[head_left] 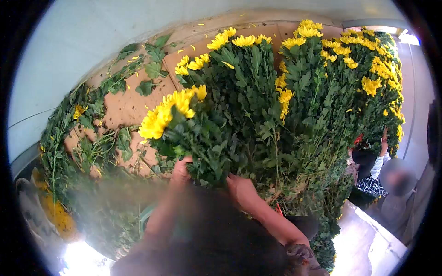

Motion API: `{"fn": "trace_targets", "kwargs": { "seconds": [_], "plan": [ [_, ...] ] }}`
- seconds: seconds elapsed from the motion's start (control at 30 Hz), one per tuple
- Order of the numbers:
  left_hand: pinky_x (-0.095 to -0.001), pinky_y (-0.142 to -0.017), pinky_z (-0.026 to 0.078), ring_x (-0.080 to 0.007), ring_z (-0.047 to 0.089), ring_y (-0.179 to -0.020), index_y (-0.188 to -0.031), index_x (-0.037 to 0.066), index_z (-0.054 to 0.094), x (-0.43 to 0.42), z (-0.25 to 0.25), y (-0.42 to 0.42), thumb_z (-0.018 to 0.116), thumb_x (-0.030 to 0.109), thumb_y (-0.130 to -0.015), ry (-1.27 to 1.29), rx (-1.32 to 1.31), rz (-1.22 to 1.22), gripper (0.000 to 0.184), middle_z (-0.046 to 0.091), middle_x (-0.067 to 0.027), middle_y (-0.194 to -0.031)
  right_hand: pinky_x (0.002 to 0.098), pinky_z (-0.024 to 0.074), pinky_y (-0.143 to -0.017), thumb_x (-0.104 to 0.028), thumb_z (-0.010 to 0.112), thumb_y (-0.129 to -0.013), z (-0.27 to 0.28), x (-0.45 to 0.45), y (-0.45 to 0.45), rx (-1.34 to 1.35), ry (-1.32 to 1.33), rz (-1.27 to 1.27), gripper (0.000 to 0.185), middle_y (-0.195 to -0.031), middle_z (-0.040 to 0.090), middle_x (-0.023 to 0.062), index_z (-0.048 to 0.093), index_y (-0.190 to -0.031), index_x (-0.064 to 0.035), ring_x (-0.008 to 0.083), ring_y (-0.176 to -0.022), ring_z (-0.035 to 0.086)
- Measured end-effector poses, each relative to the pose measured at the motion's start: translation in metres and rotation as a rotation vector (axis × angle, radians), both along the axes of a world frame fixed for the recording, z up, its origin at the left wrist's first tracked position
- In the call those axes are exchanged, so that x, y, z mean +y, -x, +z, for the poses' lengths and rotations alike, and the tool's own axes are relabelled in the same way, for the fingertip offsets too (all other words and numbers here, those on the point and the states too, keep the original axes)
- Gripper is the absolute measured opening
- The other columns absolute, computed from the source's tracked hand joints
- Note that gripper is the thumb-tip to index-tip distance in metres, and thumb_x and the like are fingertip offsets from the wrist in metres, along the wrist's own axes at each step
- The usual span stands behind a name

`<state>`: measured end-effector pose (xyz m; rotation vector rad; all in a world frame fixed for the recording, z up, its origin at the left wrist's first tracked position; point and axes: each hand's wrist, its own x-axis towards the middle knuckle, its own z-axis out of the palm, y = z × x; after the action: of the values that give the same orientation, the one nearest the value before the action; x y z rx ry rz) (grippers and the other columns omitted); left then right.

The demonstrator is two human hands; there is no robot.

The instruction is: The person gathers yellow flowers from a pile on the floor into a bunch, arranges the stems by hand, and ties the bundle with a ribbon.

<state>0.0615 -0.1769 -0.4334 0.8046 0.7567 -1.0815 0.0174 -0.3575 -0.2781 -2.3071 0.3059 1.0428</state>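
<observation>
A bunch of yellow chrysanthemums tilts up and to the left in front of me, its blooms at the far end above dense green leaves. My left hand is closed on the left side of this bunch, with the fingers partly hidden by foliage. On the lower right side, my right hand grips the same bunch among the leaves, its fingertips covered. The lower stems are lost behind a dark blurred area. Directly beyond and to the right lies a large pile of yellow chrysanthemums.
Brown cardboard lies at the left, strewn with loose leaves and petals. Leafy stems line the pale wall. At the right, another person reaches an arm toward the pile. A white block-like surface is at lower right.
</observation>
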Motion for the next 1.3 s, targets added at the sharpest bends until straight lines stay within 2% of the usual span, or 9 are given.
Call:
{"fn": "trace_targets", "kwargs": {
  "seconds": [0.1,0.23,0.53,0.63,0.7,0.8,1.0,1.1,1.3],
  "plan": [
    [-0.0349,-0.075,0.051,-0.0229,0.061,-0.087,-0.112,0.003,0.055,-0.01,0.002,0.006,0.053,0.02,-0.083,-0.101,-0.12,0.337,0.034,0.062,-0.0093,-0.101,0.0403,0.0487,-0.074,-0.03,0.066,-0.08,0.041,-0.025,-0.039,0.168,0.153,0.117,0.048,-0.097,0.061,0.0171,0.052,-0.117,-0.0033,0.0322,-0.085,0.059],
    [-0.0383,-0.076,0.053,-0.0239,0.062,-0.085,-0.113,0.002,0.053,0.011,-0.026,0.009,0.056,0.011,-0.075,0.052,-0.121,0.336,0.039,0.062,-0.0086,-0.1,0.0433,0.0425,-0.091,-0.025,0.06,-0.082,-0.04,-0.123,-0.043,-0.782,0.788,-0.297,0.047,-0.11,0.057,0.0227,0.049,-0.122,-0.0012,0.0368,-0.102,0.055],
    [-0.0415,-0.072,0.053,-0.0248,0.062,-0.085,-0.104,0.004,0.058,-0.006,-0.023,-0.002,0.059,0.006,-0.072,-0.026,0.118,0.294,0.033,0.062,-0.0081,-0.095,0.0344,0.0408,-0.088,-0.021,0.059,-0.086,-0.052,-0.113,0.0,-0.655,0.039,-1.053,0.048,-0.116,0.055,0.0162,0.045,-0.126,0.0017,0.0286,-0.102,0.053],
    [-0.0388,-0.068,0.052,-0.024,0.06,-0.077,-0.095,0.005,0.058,-0.018,-0.018,-0.015,0.061,0.007,-0.069,0.058,0.096,0.315,0.027,0.06,-0.0034,-0.082,0.0364,0.0441,-0.084,-0.012,0.057,-0.085,-0.04,-0.094,0.04,-0.583,0.009,-0.964,0.039,-0.107,0.059,0.0128,0.047,-0.121,0.0016,0.0247,-0.097,0.055],
    [-0.0356,-0.072,0.051,-0.022,0.062,-0.084,-0.094,0.007,0.059,-0.011,-0.033,-0.013,0.062,0.008,-0.07,0.196,0.064,0.228,0.024,0.063,-0.0032,-0.087,0.0387,0.0449,-0.083,-0.009,0.062,-0.078,-0.03,-0.08,0.055,-0.682,0.2,-0.249,0.05,-0.112,0.057,0.0116,0.044,-0.124,0.001,0.0237,-0.098,0.055],
    [-0.0349,-0.083,0.047,-0.0212,0.06,-0.096,-0.103,0.008,0.059,-0.001,-0.096,0.026,0.064,0.007,-0.073,0.056,-0.615,-0.017,0.031,0.063,-0.0045,-0.103,0.0415,0.0427,-0.089,-0.007,0.065,-0.069,-0.039,-0.063,0.072,-0.373,0.215,0.119,0.062,-0.123,0.05,0.0145,0.041,-0.126,0.0009,0.028,-0.106,0.053],
    [-0.0361,-0.097,0.041,-0.0254,0.052,-0.113,-0.125,0.007,0.05,-0.005,-0.039,0.01,0.061,0.003,-0.08,0.119,-0.961,-0.16,0.047,0.055,-0.0104,-0.122,0.0409,0.0356,-0.099,-0.013,0.068,-0.07,0.005,-0.038,0.009,-0.426,-0.231,-0.635,0.059,-0.129,0.038,0.0225,0.044,-0.121,0.0024,0.0409,-0.117,0.04],
    [-0.0376,-0.095,0.042,-0.0302,0.052,-0.113,-0.123,0.004,0.051,-0.003,-0.074,0.018,0.063,0.006,-0.074,-0.192,-1.66,-0.413,0.05,0.056,-0.014,-0.121,0.0457,0.0336,-0.099,-0.02,0.063,-0.076,0.015,-0.038,-0.007,-0.287,0.041,-0.218,0.059,-0.124,0.044,0.0199,0.041,-0.129,-0.0033,0.0382,-0.113,0.041],
    [-0.0385,-0.096,0.04,-0.0324,0.05,-0.114,-0.123,0.004,0.052,-0.003,-0.057,0.039,0.063,0.013,-0.073,-0.161,-1.302,-0.644,0.051,0.054,-0.0146,-0.123,0.0428,0.0352,-0.101,-0.016,0.08,-0.063,-0.01,-0.036,0.013,-0.458,0.259,0.001,0.073,-0.136,0.03,0.0243,0.042,-0.122,0.0039,0.0444,-0.122,0.035]
  ]
}}
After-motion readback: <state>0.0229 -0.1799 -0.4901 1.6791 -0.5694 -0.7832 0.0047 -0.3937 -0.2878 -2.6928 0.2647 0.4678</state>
